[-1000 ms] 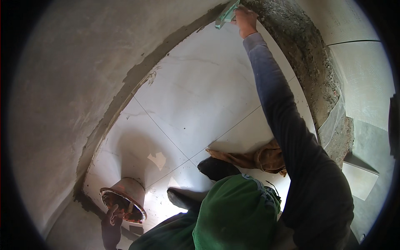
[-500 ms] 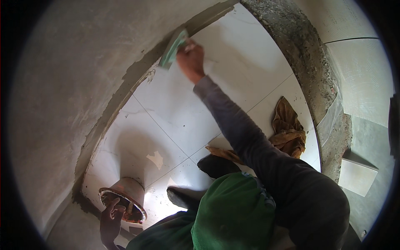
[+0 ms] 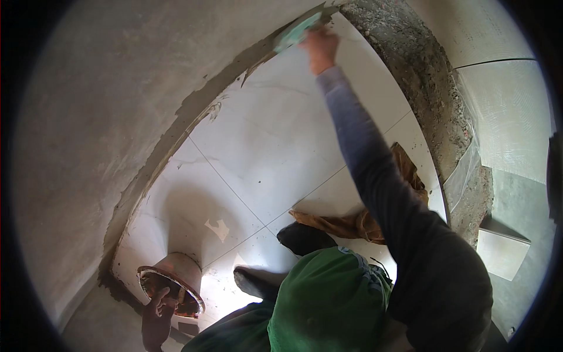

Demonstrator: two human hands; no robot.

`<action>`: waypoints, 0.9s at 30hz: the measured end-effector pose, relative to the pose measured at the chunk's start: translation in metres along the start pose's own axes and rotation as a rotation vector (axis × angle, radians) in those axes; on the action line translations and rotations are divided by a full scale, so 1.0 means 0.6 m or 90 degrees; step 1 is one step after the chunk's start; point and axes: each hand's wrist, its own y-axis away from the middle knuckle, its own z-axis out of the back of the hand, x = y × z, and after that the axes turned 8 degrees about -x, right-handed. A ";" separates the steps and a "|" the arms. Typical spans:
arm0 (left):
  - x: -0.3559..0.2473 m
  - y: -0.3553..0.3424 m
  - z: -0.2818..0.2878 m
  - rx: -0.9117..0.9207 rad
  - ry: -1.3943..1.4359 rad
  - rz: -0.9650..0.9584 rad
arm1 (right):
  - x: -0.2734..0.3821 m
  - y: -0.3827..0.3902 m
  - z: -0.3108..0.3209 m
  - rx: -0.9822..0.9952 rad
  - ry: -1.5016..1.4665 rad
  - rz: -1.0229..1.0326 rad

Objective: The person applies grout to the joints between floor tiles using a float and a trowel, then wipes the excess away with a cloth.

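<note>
A pale green plastic float (image 3: 298,33) is gripped in my right hand (image 3: 321,48), far ahead at the top. Its blade, smeared by motion, lies along the grey mortar strip (image 3: 205,98) where the wall meets the white floor tiles (image 3: 281,117). At the lower left, my left hand (image 3: 158,314) is over the mouth of a dirty bucket (image 3: 179,267). Its fingers are dark, somewhat bent and apart, with nothing visible between them. Inside the bucket is reddish-brown residue and a light stick-like piece, partly hidden.
A brown cloth (image 3: 346,226) lies crumpled on the tiles beside my dark shoes (image 3: 305,236), partly behind my right arm. Rough broken concrete (image 3: 404,64) borders the tiles at right, with clear plastic sheeting (image 3: 463,173) over it. A pale box-like block (image 3: 503,253) stands farther right.
My right hand has swept the float forward and to the right along the wall's foot. My left hand has shifted only slightly at the bucket.
</note>
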 end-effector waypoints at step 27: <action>0.010 0.022 -0.003 -0.021 -0.015 -0.075 | 0.031 0.129 -0.017 0.135 0.033 -0.101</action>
